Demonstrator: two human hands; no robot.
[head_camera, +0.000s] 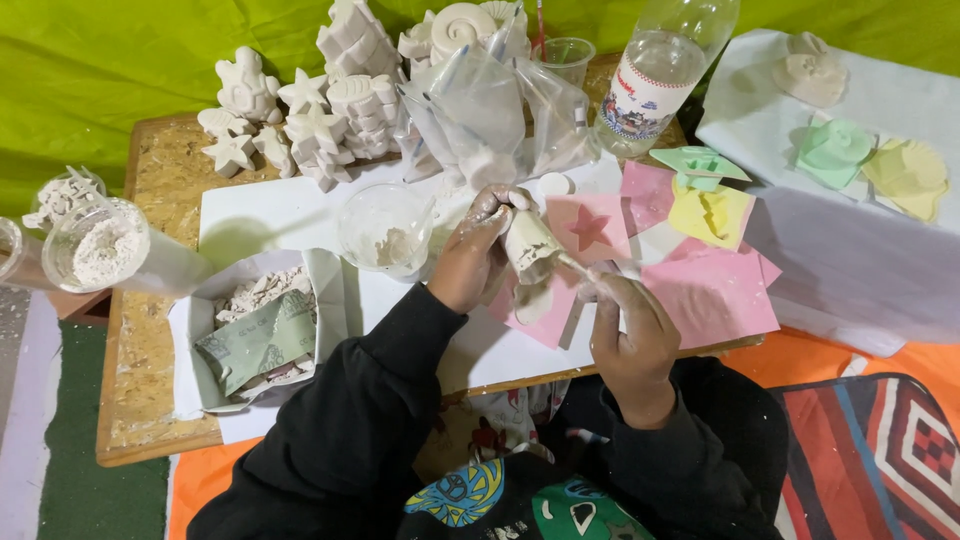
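While gripped — cup (528, 245) between hands

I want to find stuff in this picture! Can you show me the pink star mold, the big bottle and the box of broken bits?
Star mold (589, 228), head view, on the star-shaped hollow.
Bottle (660, 80), head view, on its labelled middle.
Box (330, 290), head view, on its white right wall.

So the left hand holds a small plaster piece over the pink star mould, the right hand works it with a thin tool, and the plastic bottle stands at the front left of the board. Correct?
Not quite. The head view shows the plastic bottle at the back right of the board, not the front left. The rest stands: the left hand holds the plaster piece over the pink star mould, the right hand a thin tool.
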